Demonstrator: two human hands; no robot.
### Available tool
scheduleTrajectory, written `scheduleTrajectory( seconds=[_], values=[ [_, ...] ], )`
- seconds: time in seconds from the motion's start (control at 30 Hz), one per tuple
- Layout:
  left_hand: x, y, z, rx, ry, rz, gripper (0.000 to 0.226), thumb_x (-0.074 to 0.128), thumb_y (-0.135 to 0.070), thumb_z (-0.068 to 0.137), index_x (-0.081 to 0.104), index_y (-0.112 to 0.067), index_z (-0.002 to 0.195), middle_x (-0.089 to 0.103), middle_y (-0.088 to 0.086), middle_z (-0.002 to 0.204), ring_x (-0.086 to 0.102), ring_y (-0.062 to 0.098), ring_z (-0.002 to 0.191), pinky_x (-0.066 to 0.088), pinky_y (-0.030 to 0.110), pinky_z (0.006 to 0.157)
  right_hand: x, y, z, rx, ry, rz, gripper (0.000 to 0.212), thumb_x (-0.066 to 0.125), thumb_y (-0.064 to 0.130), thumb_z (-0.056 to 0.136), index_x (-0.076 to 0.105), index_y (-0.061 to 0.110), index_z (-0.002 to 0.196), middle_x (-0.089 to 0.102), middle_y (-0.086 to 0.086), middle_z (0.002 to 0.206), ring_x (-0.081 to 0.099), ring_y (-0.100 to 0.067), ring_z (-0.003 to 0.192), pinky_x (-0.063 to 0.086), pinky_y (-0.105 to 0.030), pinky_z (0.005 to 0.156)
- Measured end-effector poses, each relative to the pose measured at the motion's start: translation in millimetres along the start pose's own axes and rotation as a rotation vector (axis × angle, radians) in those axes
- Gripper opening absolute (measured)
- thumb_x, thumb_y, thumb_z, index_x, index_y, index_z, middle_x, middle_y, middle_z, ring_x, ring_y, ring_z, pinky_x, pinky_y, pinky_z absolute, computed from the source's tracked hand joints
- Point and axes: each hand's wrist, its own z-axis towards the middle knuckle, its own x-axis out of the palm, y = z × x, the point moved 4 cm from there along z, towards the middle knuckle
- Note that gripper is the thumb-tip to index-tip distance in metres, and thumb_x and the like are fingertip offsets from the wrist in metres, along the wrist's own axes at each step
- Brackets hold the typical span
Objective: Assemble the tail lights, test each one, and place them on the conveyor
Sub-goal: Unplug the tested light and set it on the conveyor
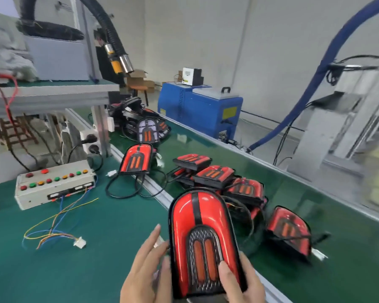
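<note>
Head view, the only one we have.

Item: glossy red arch-shaped plastic tail light with a black centre stripe and two amber bars (204,243). We see it held lens-up over the edge between bench and belt. The right hand (241,281) grips its lower end, thumb laid on the lens and fingers curled round the side. We judge this hold keeps the face toward the eyes for a check. The left hand (147,265) lies flat with straight fingers against the lamp's left flank, steadying rather than gripping; whether it also touches the small white plug just behind it we cannot tell.

Item: dark green conveyor belt (315,197). We count five red tail lights in the near heap (214,173) and one apart to the right (290,230), wires trailing. They lie lens-up and overlapping, likely set down as finished. A further cluster at the far end (148,130) is too tangled to count.

Item: one more red tail light (137,159), resting across the aluminium rail with its black lead looped on the green bench mat (74,237).

Item: one grey metal test box with red, green and amber push buttons (55,184). We count thirteen buttons. Its loose coloured wires end in one white connector (80,242), lying unplugged within reach, presumably for the next test.
</note>
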Motion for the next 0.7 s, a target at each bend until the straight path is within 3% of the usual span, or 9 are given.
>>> scheduleTrajectory(
  seconds=[0.07, 0.13, 0.2, 0.23, 0.33, 0.43, 0.53, 0.6, 0.7],
  values=[
    [24.5, -14.9, 2.5, -0.012, 0.103, -0.083, 0.029, 0.056, -0.031, 0.088, 0.075, -0.029, 0.11, 0.06, -0.013, 0.142, 0.064, -0.009, 0.098, 0.044, -0.002, 0.078, -21.5, 1.0, 10.7, -0.002, -0.085, 0.009, 0.035, 0.073, 0.053, 0.063, 0.078, 0.039, 0.094, 0.074, 0.001, 0.074, 0.067, -0.004, 0.065, 0.047, -0.007, 0.059],
    [49.3, -26.4, 3.3, -0.013, 0.234, -0.111, 0.036, 0.06, -0.035, 0.088, 0.068, -0.04, 0.123, 0.045, -0.026, 0.152, 0.064, -0.003, 0.09, 0.042, -0.004, 0.074, -47.7, -1.7, 26.1, -0.006, -0.206, 0.052, 0.04, 0.073, 0.059, 0.065, 0.076, 0.042, 0.101, 0.077, 0.005, 0.084, 0.071, -0.005, 0.078, 0.052, -0.011, 0.072],
    [74.0, -38.3, -0.2, 0.034, 0.388, -0.132, 0.046, 0.058, -0.04, 0.091, 0.055, -0.045, 0.136, 0.028, -0.036, 0.157, 0.061, -0.011, 0.101, 0.041, -0.002, 0.078, -71.3, -6.5, 45.6, 0.041, -0.313, 0.113, 0.027, 0.078, 0.048, 0.081, 0.077, 0.031, 0.102, 0.079, 0.001, 0.094, 0.074, -0.014, 0.09, 0.059, -0.027, 0.083],
    [84.5, -44.6, -2.9, 0.058, 0.463, -0.132, 0.05, 0.055, -0.044, 0.092, 0.047, -0.049, 0.141, 0.018, -0.04, 0.158, 0.056, -0.015, 0.112, 0.042, 0.0, 0.082, -82.3, -9.5, 56.3, 0.076, -0.366, 0.176, 0.018, 0.073, 0.038, 0.09, 0.076, 0.024, 0.101, 0.079, -0.002, 0.096, 0.075, -0.017, 0.089, 0.062, -0.031, 0.077],
    [106.8, -55.3, -13.6, 0.099, 0.606, -0.128, 0.05, 0.045, -0.054, 0.093, 0.034, -0.058, 0.142, 0.005, -0.048, 0.155, 0.03, -0.026, 0.132, 0.035, 0.002, 0.101, -112.4, -10.3, 87.5, 0.153, -0.457, 0.358, 0.01, 0.064, 0.017, 0.099, 0.073, 0.013, 0.097, 0.077, -0.008, 0.094, 0.075, -0.012, 0.077, 0.062, -0.027, 0.06],
    [111.0, -49.7, -24.5, 0.103, 0.628, -0.141, 0.044, 0.045, -0.057, 0.091, 0.041, -0.06, 0.134, 0.01, -0.053, 0.15, 0.033, -0.027, 0.13, 0.031, 0.0, 0.103, -129.5, -11.0, 111.1, 0.252, -0.452, 0.347, 0.009, 0.063, 0.017, 0.1, 0.069, 0.012, 0.095, 0.075, -0.007, 0.093, 0.073, -0.018, 0.082, 0.061, -0.035, 0.071],
    [103.7, -38.7, -33.5, 0.125, 0.581, -0.112, 0.03, 0.063, -0.039, 0.089, 0.068, -0.046, 0.118, 0.04, -0.044, 0.144, 0.052, -0.02, 0.119, 0.041, 0.006, 0.101, -134.1, -12.8, 128.3, 0.318, -0.446, 0.318, 0.01, 0.062, 0.017, 0.1, 0.065, 0.01, 0.093, 0.072, -0.01, 0.096, 0.07, -0.021, 0.085, 0.056, -0.043, 0.084],
    [97.3, -33.2, -35.9, 0.153, 0.537, -0.058, 0.026, 0.072, -0.025, 0.083, 0.076, -0.038, 0.105, 0.053, -0.03, 0.142, 0.062, -0.014, 0.107, 0.048, 0.008, 0.095, -130.8, -12.1, 137.8, 0.358, -0.42, 0.291, 0.011, 0.063, 0.019, 0.1, 0.064, 0.01, 0.093, 0.071, -0.011, 0.097, 0.07, -0.022, 0.086, 0.056, -0.042, 0.085],
    [89.1, -27.5, -35.3, 0.175, 0.531, -0.02, 0.036, 0.083, -0.009, 0.075, 0.077, -0.036, 0.099, 0.059, -0.021, 0.138, 0.065, -0.01, 0.105, 0.049, 0.007, 0.092, -126.4, -14.0, 152.7, 0.417, -0.385, 0.199, 0.015, 0.064, 0.024, 0.1, 0.061, 0.011, 0.092, 0.069, -0.012, 0.097, 0.07, -0.028, 0.086, 0.058, -0.042, 0.08]
  ],
)
